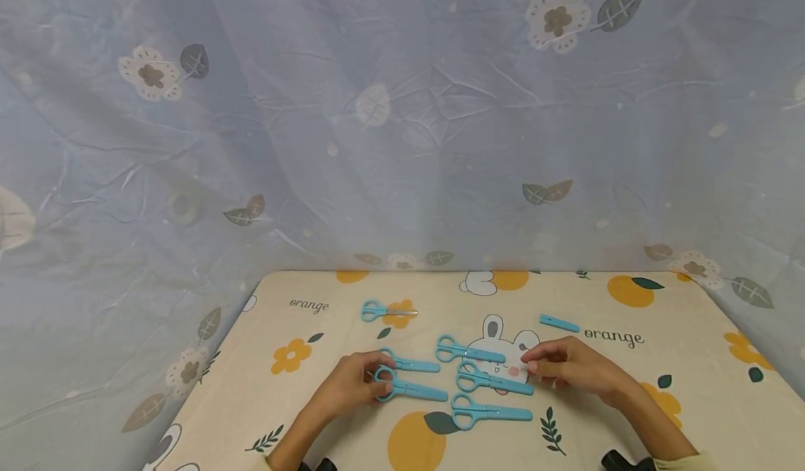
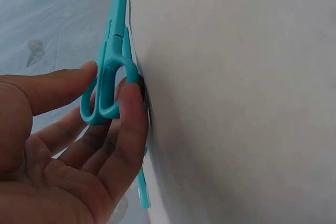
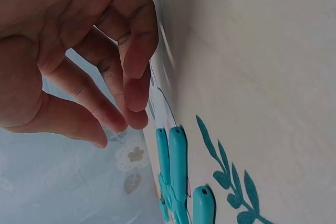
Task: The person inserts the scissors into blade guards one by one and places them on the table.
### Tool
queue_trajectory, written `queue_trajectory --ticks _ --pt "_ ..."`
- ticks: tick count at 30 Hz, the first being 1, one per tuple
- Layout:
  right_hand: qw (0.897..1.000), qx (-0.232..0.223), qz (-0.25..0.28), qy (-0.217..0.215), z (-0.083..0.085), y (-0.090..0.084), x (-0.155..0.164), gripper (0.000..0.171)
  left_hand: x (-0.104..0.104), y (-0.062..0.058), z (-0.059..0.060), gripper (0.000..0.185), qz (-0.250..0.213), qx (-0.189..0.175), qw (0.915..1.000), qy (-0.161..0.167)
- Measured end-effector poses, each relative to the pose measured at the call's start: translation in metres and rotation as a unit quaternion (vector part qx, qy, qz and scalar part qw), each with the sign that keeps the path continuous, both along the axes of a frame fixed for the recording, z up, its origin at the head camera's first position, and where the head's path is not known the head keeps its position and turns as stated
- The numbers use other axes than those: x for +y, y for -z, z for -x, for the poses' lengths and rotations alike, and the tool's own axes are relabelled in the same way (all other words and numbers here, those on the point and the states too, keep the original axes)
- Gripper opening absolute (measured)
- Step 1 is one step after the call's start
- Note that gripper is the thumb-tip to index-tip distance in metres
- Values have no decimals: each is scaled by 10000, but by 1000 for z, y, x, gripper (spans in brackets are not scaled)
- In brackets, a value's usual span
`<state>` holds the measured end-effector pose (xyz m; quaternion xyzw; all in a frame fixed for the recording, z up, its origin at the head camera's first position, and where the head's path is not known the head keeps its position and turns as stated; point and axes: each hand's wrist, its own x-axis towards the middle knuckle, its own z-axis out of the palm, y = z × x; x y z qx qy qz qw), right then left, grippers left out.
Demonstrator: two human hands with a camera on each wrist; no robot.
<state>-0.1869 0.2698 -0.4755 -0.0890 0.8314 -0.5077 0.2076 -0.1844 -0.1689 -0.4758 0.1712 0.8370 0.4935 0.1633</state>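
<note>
Several teal scissors with capped blades lie on a cream cloth printed with oranges and rabbits. My left hand (image 1: 376,377) pinches the handle loops of one pair (image 1: 410,389); in the left wrist view the thumb and a finger of the left hand (image 2: 111,77) close on those scissors (image 2: 113,40), which lie against the cloth. My right hand (image 1: 534,367) hovers with loosely curled fingers and holds nothing. It sits by the capped tip of another pair (image 1: 494,382). In the right wrist view the right hand (image 3: 126,103) is just above that tip (image 3: 177,153).
More capped scissors lie at the middle (image 1: 468,351), front (image 1: 490,411) and left (image 1: 410,365). One uncapped pair (image 1: 388,312) with bare metal blades lies farther back. A loose teal cap (image 1: 558,323) lies at the back right. A blue floral curtain (image 1: 402,142) hangs behind the table.
</note>
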Motion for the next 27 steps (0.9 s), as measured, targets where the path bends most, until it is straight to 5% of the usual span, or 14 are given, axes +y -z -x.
queue_trajectory --ticks 9,27 --pt "9996 0 -211 196 0 0 5 40 -4 -8 -1 32 992 980 9902 97" --pt "9904 112 -911 1036 0 -1 19 40 -19 -12 12 34 1066 1286 9857 -202"
